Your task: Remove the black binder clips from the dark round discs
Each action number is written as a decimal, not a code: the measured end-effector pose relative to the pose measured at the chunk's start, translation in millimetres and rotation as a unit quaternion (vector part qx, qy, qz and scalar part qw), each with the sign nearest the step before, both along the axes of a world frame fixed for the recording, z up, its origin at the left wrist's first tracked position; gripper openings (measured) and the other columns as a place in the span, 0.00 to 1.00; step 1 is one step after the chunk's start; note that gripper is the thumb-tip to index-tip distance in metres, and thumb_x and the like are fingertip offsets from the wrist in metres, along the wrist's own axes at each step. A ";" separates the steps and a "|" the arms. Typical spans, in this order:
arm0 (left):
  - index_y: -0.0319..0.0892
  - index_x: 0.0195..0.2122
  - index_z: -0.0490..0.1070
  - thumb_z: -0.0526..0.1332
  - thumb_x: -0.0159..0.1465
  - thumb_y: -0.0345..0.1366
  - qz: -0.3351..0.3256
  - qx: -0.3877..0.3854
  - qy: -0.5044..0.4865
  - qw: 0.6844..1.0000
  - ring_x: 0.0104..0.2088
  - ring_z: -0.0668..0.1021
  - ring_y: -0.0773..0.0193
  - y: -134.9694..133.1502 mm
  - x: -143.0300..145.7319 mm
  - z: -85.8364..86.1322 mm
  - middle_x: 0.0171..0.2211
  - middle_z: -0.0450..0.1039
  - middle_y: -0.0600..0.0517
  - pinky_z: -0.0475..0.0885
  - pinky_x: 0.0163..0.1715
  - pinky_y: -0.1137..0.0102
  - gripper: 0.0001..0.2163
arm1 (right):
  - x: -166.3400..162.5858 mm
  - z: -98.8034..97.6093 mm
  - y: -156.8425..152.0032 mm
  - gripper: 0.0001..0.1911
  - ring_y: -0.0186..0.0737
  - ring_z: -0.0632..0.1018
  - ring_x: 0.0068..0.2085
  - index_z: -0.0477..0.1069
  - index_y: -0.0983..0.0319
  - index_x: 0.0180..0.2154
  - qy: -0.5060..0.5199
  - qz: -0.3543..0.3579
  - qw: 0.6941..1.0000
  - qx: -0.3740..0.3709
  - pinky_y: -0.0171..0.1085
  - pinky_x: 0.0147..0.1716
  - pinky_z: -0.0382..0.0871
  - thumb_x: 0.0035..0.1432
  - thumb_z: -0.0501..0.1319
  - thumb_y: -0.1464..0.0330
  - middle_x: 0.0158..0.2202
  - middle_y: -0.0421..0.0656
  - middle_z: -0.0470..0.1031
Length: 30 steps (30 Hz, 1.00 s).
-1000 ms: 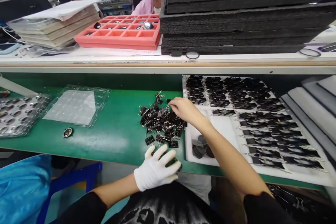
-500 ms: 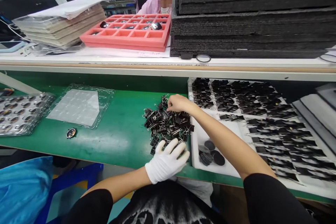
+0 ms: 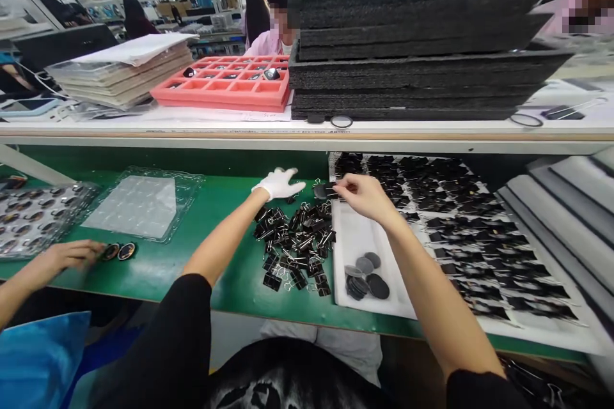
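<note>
A heap of black binder clips (image 3: pixel 297 243) lies on the green bench (image 3: pixel 215 255). My right hand (image 3: pixel 364 197) hovers over the heap's far right edge and pinches a black clip with a dark round piece (image 3: pixel 322 190). My white-gloved left hand (image 3: pixel 278 183) is stretched out just left of that clip, fingers spread and pointing at it, holding nothing I can see. Below my right hand is a white tray (image 3: pixel 352 236) with several dark discs (image 3: pixel 367 268). Rows of clipped black pieces (image 3: pixel 480 236) cover the white sheet to the right.
At the left, another person's hand (image 3: pixel 67 254) touches two small oval pieces (image 3: pixel 119 250) beside a clear blister tray (image 3: pixel 139 204). The upper shelf carries a red compartment tray (image 3: pixel 225 80) and stacked black foam (image 3: pixel 412 45). Grey foam strips (image 3: pixel 566 204) lie at far right.
My left hand left the bench's near edge and reached to the heap's far side. My right hand picked up a clip and drew right. Another person's hand came in at the left.
</note>
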State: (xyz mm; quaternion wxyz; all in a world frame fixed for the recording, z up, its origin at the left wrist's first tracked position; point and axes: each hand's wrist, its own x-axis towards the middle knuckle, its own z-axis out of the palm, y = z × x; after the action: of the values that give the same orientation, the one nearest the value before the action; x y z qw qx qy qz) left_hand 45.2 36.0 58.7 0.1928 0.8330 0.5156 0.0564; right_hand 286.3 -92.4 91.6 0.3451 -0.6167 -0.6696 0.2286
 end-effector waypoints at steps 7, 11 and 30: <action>0.47 0.59 0.74 0.60 0.65 0.43 -0.075 0.023 0.109 0.991 0.52 0.79 0.46 3.9 1.3 -26.5 0.56 0.72 0.40 0.74 0.54 0.55 0.21 | 23.4 -31.1 -52.9 0.26 0.39 0.78 0.34 0.75 0.60 0.27 0.412 -0.154 0.897 0.047 0.42 0.41 0.79 0.42 0.78 0.46 0.31 0.41 0.78; 0.42 0.52 0.79 0.56 0.64 0.33 -0.056 0.037 0.085 0.994 0.51 0.80 0.52 10.2 -10.0 -14.7 0.50 0.78 0.43 0.73 0.56 0.63 0.18 | 17.9 -33.2 -63.4 0.25 0.36 0.79 0.35 0.74 0.59 0.26 0.522 -0.150 0.838 0.053 0.42 0.45 0.81 0.40 0.81 0.50 0.30 0.38 0.77; 0.40 0.56 0.73 0.50 0.70 0.56 0.028 0.033 0.051 0.998 0.47 0.81 0.50 3.6 5.5 21.4 0.50 0.79 0.39 0.74 0.48 0.61 0.27 | 19.7 -48.7 -69.7 0.23 0.35 0.81 0.35 0.73 0.60 0.26 0.651 -0.117 0.747 0.063 0.37 0.39 0.83 0.42 0.83 0.58 0.31 0.37 0.80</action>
State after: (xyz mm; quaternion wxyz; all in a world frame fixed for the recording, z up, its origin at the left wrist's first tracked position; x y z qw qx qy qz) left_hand 50.6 39.6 80.1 0.1367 0.8257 0.5460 0.0364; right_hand 305.9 -162.0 43.0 0.7592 -0.3689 -0.2179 0.4899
